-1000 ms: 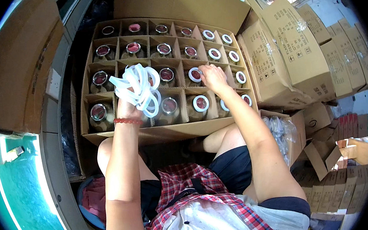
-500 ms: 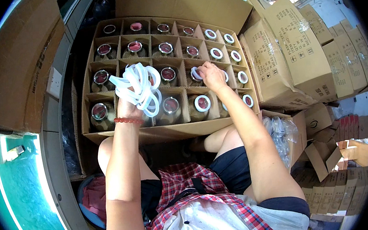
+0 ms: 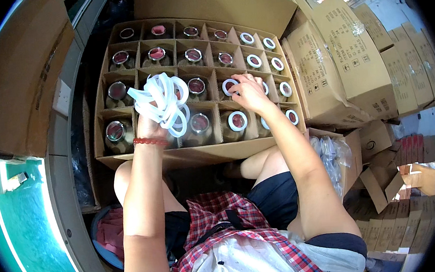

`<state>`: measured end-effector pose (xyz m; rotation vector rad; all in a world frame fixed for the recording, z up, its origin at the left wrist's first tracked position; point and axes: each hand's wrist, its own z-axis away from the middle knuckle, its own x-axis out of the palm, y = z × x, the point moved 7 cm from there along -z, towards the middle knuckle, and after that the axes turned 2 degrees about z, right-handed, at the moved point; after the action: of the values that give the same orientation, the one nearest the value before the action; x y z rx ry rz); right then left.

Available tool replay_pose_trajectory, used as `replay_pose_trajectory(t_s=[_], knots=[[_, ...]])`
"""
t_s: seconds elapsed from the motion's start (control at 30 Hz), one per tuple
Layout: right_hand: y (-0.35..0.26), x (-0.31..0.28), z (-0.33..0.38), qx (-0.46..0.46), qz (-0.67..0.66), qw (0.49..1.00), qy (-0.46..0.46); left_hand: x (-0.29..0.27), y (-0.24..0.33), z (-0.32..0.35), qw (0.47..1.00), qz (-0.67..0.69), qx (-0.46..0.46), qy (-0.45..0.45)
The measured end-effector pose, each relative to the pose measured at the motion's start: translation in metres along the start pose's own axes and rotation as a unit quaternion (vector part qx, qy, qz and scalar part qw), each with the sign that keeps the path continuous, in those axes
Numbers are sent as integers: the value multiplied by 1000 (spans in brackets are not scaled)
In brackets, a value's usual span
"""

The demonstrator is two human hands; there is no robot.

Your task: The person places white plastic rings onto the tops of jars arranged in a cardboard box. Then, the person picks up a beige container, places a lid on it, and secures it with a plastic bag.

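Observation:
A divided cardboard box (image 3: pixel 188 156) in front of me holds upright glass bottles (image 3: pixel 200 128) with wide round mouths, one to a compartment. My left hand (image 3: pixel 151 123), a red bead bracelet at its wrist, grips a loose bunch of white flexible rings (image 3: pixel 161 97) above the box's left half. At a bottle in the second row from the front, my right hand (image 3: pixel 251 92) has its thumb and fingers at the right edge of a white ring (image 3: pixel 229 87). That ring lies around the bottle's mouth. Bottles on the right carry rings too, such as this white ring (image 3: pixel 237 120).
Stacked cartons (image 3: pixel 344 59) stand right of the box, with a bag of clear plastic (image 3: pixel 331 157) below them. A large brown carton (image 3: pixel 18 75) rises at the left. Beside my leg is a blue tub with red cloth (image 3: pixel 112 234). The box's raised flap (image 3: pixel 212 8) stands at the back.
The ring at my right hand has gone from tilted to lying flat around the bottle mouth. My right fingers have spread slightly along its edge. My left hand stays almost still with the bunch.

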<state>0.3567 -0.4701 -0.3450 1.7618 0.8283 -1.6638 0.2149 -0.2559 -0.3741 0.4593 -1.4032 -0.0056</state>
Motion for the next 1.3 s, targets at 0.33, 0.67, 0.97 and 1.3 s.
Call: replay_pose_trajectory(t_s=[0.33,0.67,0.97,1.3], knots=[[12,11,-17,-38,-27,999,21,-3,3,0,1000,-18,11,7],[8,-4,-3,-72,29,995,54,-3,5,1,1000,12,5,15],[0,1,-17,-54,96,993,-39,-4,-4,-4,999,-34,-10,13],[-125,-92,-20,-63,-450,888,69,10,-9,1,998,-14,-42,-36]])
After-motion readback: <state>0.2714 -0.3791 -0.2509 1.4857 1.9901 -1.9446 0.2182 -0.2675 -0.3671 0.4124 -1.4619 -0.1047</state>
